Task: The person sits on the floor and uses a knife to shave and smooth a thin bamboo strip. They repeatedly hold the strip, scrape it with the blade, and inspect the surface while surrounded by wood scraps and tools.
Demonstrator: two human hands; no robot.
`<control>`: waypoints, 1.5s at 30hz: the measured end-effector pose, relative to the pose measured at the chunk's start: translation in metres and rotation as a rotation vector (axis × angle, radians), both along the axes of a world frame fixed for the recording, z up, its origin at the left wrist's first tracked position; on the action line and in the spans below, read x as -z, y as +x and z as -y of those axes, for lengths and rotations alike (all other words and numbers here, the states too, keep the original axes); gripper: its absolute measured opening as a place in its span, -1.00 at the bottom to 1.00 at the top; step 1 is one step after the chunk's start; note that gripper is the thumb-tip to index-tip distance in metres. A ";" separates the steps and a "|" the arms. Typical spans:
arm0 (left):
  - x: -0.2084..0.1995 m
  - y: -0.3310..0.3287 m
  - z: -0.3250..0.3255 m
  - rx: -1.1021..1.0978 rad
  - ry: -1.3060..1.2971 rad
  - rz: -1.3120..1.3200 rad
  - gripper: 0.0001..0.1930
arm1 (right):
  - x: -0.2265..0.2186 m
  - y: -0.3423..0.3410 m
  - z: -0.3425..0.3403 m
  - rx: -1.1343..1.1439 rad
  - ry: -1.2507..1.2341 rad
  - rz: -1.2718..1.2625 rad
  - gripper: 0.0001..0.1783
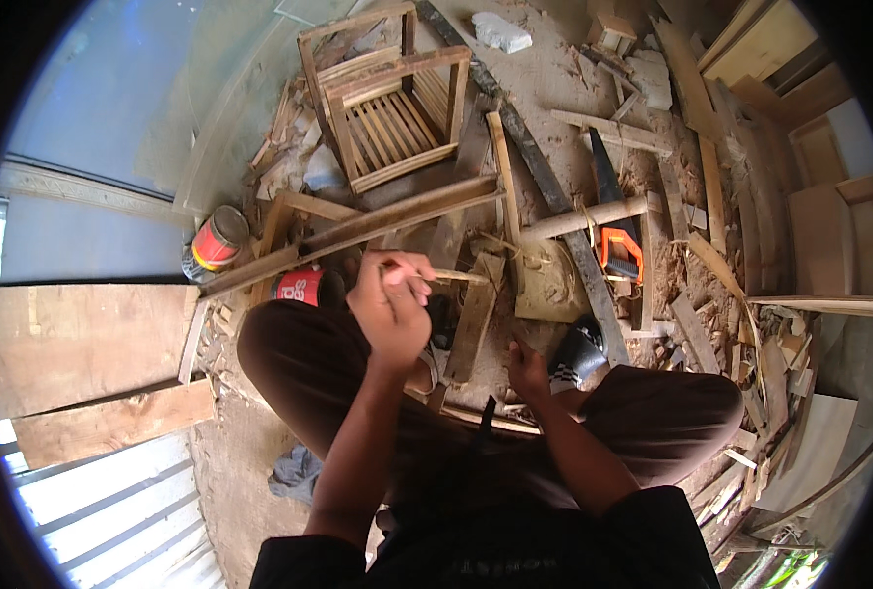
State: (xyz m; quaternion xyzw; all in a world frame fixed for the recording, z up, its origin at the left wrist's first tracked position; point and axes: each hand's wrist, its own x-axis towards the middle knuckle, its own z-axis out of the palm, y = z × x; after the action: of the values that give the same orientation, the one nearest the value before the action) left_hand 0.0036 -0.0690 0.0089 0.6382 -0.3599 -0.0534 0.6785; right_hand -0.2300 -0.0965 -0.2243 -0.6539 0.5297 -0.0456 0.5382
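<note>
A thin stick [459,277] is gripped in the left hand [393,306], whose fingers are curled round its left end; its right end is pointed out over the far end of a plank [476,319], and whether the two are touching cannot be told. The right hand [528,373] is held lower and nearer, to the right of the plank, with its fingers folded; whether anything is gripped in it cannot be told. Both hands are held between the spread knees [281,344]. To the right of the plank a flat board [546,285] is seen, bordered on its right by a long dark bar [533,175]. Beyond the bar, farther right, a saw [621,257] with an orange handle is laid among offcuts [692,324]. On the left, a red can [297,286] is partly hidden behind the left knee, and a second can [222,234] is placed farther left. Between the cans and the middle a long beam [387,221] is stretched at a slant. Beyond it, on the far side, a slatted wooden frame [397,123] is tilted. A grey cloth [296,474] is left on the floor [228,501], near and left.
</note>
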 end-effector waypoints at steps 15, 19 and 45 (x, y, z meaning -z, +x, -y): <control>0.012 0.012 0.021 -0.053 -0.564 -0.314 -0.60 | -0.061 0.066 -0.021 -0.045 -0.072 0.418 -0.50; 0.013 0.001 0.032 0.010 -0.647 -0.440 -0.56 | 0.013 0.037 -0.019 0.084 -0.143 0.318 -0.54; 0.015 -0.016 0.022 -0.103 -0.507 -0.323 -0.48 | -0.006 0.045 -0.029 0.000 -0.382 0.383 -0.57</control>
State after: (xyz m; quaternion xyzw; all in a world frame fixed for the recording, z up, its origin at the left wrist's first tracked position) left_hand -0.0127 -0.0914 -0.0059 0.4489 -0.2162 -0.0283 0.8666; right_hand -0.1848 -0.0677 -0.2180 -0.7228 0.4001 -0.2678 0.4957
